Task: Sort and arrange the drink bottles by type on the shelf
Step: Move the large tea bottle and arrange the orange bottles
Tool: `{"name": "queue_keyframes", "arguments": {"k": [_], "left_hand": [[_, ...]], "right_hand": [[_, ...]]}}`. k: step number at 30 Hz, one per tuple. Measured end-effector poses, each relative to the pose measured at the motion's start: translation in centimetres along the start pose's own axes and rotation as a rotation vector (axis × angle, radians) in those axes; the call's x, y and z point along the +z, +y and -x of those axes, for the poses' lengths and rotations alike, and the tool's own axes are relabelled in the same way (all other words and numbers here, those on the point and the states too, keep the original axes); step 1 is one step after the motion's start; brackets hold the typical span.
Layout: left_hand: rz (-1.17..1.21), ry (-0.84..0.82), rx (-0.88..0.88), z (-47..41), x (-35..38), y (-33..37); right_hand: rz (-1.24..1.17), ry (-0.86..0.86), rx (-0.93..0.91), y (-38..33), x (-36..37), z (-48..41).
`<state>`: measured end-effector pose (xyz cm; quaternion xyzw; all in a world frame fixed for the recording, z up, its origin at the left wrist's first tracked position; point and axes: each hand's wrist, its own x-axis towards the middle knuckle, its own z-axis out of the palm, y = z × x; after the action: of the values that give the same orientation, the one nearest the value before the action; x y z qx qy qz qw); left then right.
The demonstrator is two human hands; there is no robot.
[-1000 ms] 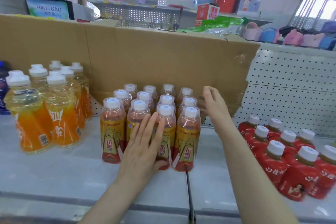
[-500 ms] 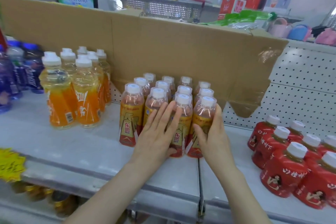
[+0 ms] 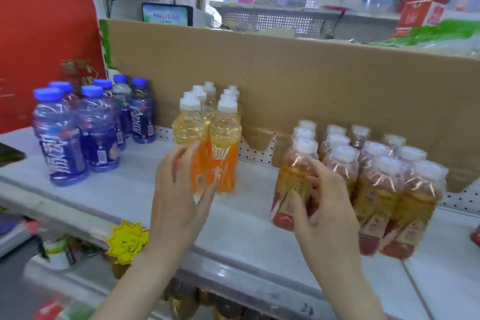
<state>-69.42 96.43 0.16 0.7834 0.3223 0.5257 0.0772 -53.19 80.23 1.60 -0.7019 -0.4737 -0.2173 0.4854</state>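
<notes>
on the grey shelf, seen from the head camera, the drinks already stand in groups by kind. the blue bottles are on the left, the orange bottles are in the middle, and the gold bottles with red bottoms are on the right. each group is packed close, with a bare gap between one group and the next. a bit of a red bottle peeks in at the far right edge. the left hand is right at the front orange bottle with its fingers spread wide, not closed round it; the picture is blurry, so i cannot tell if it touches. the right hand is in front of the first gold bottle, fingers loose and a little bent, holding nothing that i can see. i think most of the sorting is done, and what is left looks like small tidy pushes to make the rows neat. a big brown cardboard sheet stands behind the bottles, with a white wall full of holes below it. a yellow star tag hangs on the shelf edge. behind are a red board, a small screen and more shop things by a bright window.
</notes>
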Motion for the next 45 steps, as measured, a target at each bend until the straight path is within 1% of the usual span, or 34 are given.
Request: {"name": "queue_keyframes", "arguments": {"k": [2,5,8,11,15,19,21,24,29,33,36,37,38,39,41,43,45], "left_hand": [[0.004,-0.087,-0.110,-2.6,-1.1,-3.3],[0.072,-0.246,-0.178,-6.1,-0.8,-6.2],[0.173,-0.335,-0.168,-8.3,0.9,-7.5],[0.264,-0.359,-0.112,-9.7,1.8,-9.0],[0.363,-0.434,-0.073,-10.5,1.5,-10.8],[0.470,-0.528,-0.106,-11.1,0.4,-12.2],[0.479,-0.536,-0.118,-11.3,-0.1,-12.4],[0.475,-0.531,-0.141,-11.2,-0.5,-12.6],[0.484,-0.532,-0.168,-11.4,-0.7,-12.6],[0.484,-0.558,-0.179,-11.9,-0.8,-12.8],[0.490,-0.630,-0.172,-12.7,-1.1,-13.1],[0.490,-0.641,-0.161,-13.2,-1.5,-13.1],[0.500,-0.631,-0.151,-13.8,-1.7,-13.1],[0.517,-0.603,-0.145,-14.7,-1.8,-13.3],[0.570,-0.517,-0.152,-16.8,-1.5,-13.9],[0.631,-0.492,-0.179,-19.3,-0.6,-14.3],[0.654,-0.555,-0.203,-21.6,0.7,-14.0]], "right_hand": [[-0.060,-0.116,0.044,-2.3,4.0,-1.8],[-0.036,-0.188,0.109,-4.6,9.0,-5.5],[-0.075,-0.267,0.249,-5.7,12.4,-8.9],[-0.092,-0.318,0.362,-5.7,14.6,-10.5],[-0.048,-0.299,0.344,-6.2,14.9,-9.7],[-0.050,-0.327,0.311,-7.8,13.7,-7.8],[-0.060,-0.339,0.293,-8.2,13.0,-7.0],[-0.070,-0.309,0.283,-8.6,12.6,-6.4],[-0.100,-0.290,0.281,-8.9,13.8,-6.7],[-0.126,-0.325,0.256,-8.6,14.6,-7.5],[-0.173,-0.438,0.268,-8.5,13.4,-8.5],[-0.191,-0.447,0.281,-8.4,12.7,-9.2],[-0.196,-0.410,0.287,-8.2,12.1,-10.3],[-0.181,-0.331,0.284,-7.7,11.7,-11.7],[-0.117,-0.202,0.284,-6.5,11.8,-14.5],[-0.080,-0.229,0.310,-5.6,13.0,-16.8],[-0.079,-0.315,0.319,-4.7,14.6,-18.6]]}}
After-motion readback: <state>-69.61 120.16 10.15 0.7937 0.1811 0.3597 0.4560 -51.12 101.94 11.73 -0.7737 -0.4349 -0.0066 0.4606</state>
